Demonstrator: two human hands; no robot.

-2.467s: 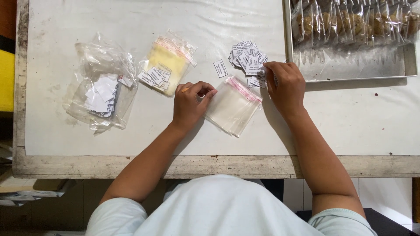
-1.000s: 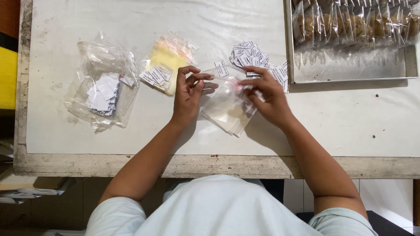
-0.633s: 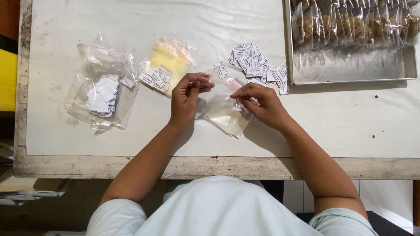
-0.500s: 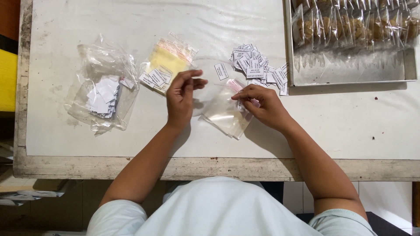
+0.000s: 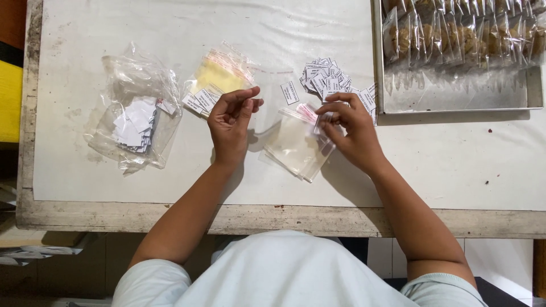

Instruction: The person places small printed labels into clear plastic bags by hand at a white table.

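My right hand (image 5: 351, 132) pinches the pink-edged mouth of the top clear plastic bag (image 5: 293, 148), which lies on a small stack of such bags on the white table (image 5: 466, 165). My left hand (image 5: 230, 122) hovers just left of the stack with thumb and fingertips pressed together; I cannot make out anything between them. A pile of small white printed labels (image 5: 324, 77) lies right behind my right hand, with one loose label (image 5: 289, 92) beside it.
A pack of clear bags over a yellow sheet (image 5: 219, 77) lies behind my left hand. A crumpled plastic bag holding white paper pieces (image 5: 136, 122) sits at the left. A metal tray (image 5: 455, 99) with several bagged cookies (image 5: 460, 34) stands at the back right.
My right hand came from the label pile to the top of the bag stack. My left hand lifted off the stack and rose to the left, fingers pinched.
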